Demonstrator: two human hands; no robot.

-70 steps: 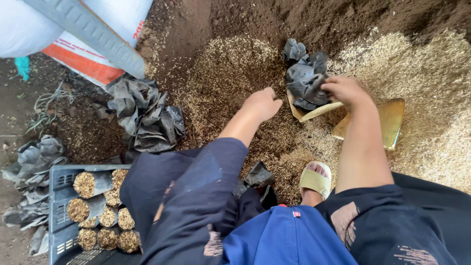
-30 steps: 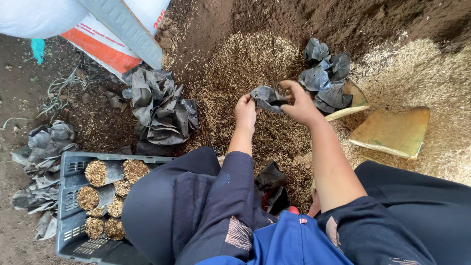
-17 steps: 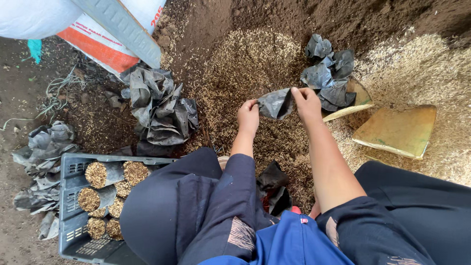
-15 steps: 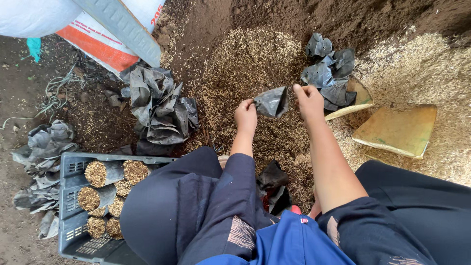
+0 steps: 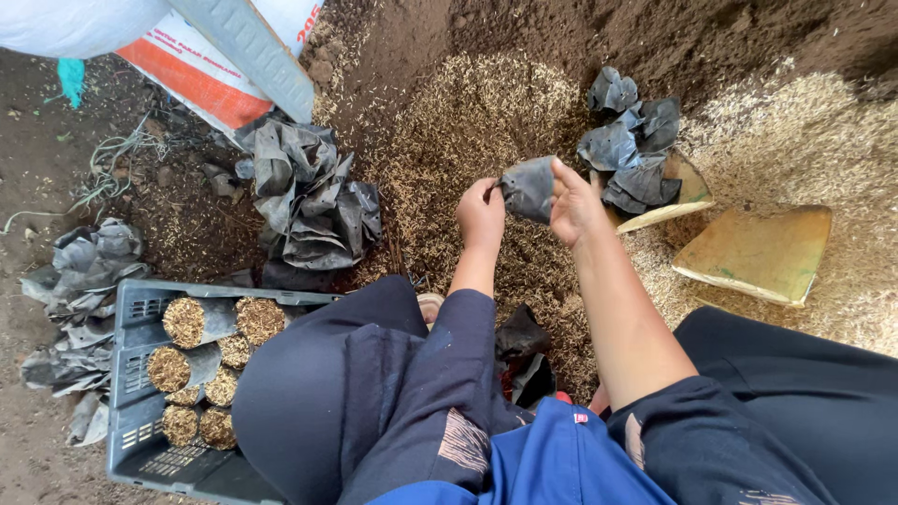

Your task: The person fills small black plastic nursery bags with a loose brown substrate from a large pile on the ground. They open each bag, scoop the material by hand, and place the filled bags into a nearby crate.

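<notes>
**Ground check: dirt, husk, bags**

Bare dark soil (image 5: pixel 56 140) on the left, running up to the top edge. Centre & right: big spread of pale husk mix (image 5: pixel 468 122), heaped over the ground. On it, top right, a pile of empty black bags (image 5: pixel 631 150) partly on a yellow board (image 5: pixel 687 187); 2nd yellow slab (image 5: pixel 762 252) just beside, flat on husk. Bigger crumpled black bag heap (image 5: pixel 313 201) centre-left. Grey crate (image 5: pixel 150 411) bottom left w/ filled bags (image 5: pixel 187 323) inside; more limp bags (image 5: pixel 89 257) next to it. White-orange sack (image 5: pixel 196 70) top left.
</notes>
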